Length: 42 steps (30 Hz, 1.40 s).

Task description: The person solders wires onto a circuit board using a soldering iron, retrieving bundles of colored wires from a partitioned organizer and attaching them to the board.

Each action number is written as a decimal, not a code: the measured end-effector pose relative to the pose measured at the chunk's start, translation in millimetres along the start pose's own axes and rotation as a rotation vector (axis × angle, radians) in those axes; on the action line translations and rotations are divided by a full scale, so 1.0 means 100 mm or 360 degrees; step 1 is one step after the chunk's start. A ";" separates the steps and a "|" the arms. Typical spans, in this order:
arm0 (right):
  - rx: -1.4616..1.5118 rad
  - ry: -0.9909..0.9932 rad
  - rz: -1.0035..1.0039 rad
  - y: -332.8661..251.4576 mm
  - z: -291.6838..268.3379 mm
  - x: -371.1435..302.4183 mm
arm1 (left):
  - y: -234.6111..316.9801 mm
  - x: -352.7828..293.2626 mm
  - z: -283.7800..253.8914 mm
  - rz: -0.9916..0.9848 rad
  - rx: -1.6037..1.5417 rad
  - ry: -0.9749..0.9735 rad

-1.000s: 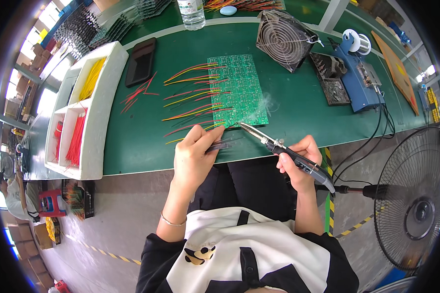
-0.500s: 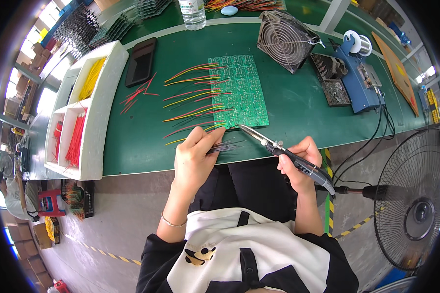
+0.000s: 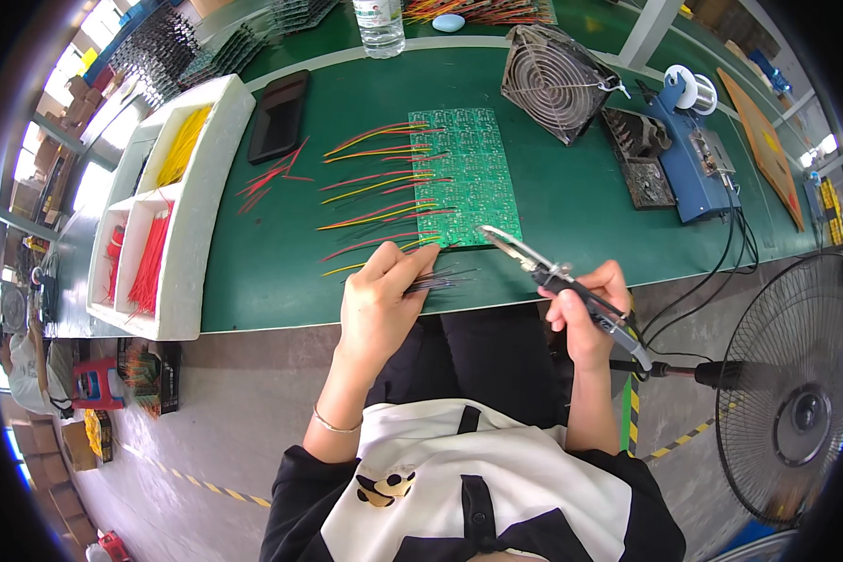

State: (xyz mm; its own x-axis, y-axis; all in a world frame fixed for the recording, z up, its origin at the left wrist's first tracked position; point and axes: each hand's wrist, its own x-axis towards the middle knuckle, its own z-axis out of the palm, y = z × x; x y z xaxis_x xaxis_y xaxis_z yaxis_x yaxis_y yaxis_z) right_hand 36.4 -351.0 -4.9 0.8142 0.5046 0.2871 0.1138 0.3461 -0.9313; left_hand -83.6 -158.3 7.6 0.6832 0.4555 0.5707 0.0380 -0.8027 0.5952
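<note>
A green circuit board panel (image 3: 468, 178) lies on the table, with red, yellow and black wires (image 3: 375, 214) sticking out past its left edge. At the panel's near left corner, my left hand (image 3: 382, 292) is closed on a bundle of thin black wires (image 3: 447, 280), whose ends point right. My right hand (image 3: 590, 314) grips a soldering iron (image 3: 571, 288) with a black handle and metal guide. The iron's tip is over the panel's near edge; whether it touches cannot be told.
A white foam box (image 3: 217, 187) with red and yellow wires stands left, beside a black phone (image 3: 279, 115) and loose red wires (image 3: 273, 175). Behind are a water bottle (image 3: 379, 30) and square fan (image 3: 560, 82). A blue solder feeder (image 3: 691, 155) and stand fan (image 3: 801, 398) are at right.
The soldering iron's tip has moved right and slightly away from me, apart from my left fingers. My left hand stays at the panel's corner with the wires. The whole view has shifted slightly.
</note>
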 end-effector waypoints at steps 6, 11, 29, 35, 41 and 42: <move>0.0073 0.0096 -0.0133 -0.07 0.03 0.28 | -0.04 -0.04 -0.11 0.0036 0.0053 -0.0069; -0.0113 0.0239 -0.0124 -0.02 -0.01 0.43 | 0.03 -0.04 -0.13 -0.0147 -0.0069 -0.0037; -0.0260 0.0252 -0.0025 0.03 -0.03 0.44 | -2.18 1.66 -2.93 -0.0224 0.1485 0.0074; -0.0194 0.0298 -0.0076 0.01 0.02 0.46 | -2.71 1.83 -2.81 -0.0363 0.2448 0.0155; -0.0200 0.0261 -0.0080 -0.01 0.06 0.47 | -2.61 1.90 -2.20 -0.0731 0.1229 -0.0466; -0.0201 0.0270 -0.0079 -0.01 0.06 0.47 | -2.68 1.88 -2.13 -0.0690 0.1183 -0.0579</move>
State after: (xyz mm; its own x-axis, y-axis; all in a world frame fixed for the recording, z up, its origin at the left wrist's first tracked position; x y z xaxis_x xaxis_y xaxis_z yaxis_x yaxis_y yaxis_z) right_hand 71.0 -323.0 10.8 0.8887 0.3455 0.3015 0.2179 0.2603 -0.9406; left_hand -120.8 224.1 75.9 0.6816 0.7254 0.0961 0.7142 -0.6881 0.1282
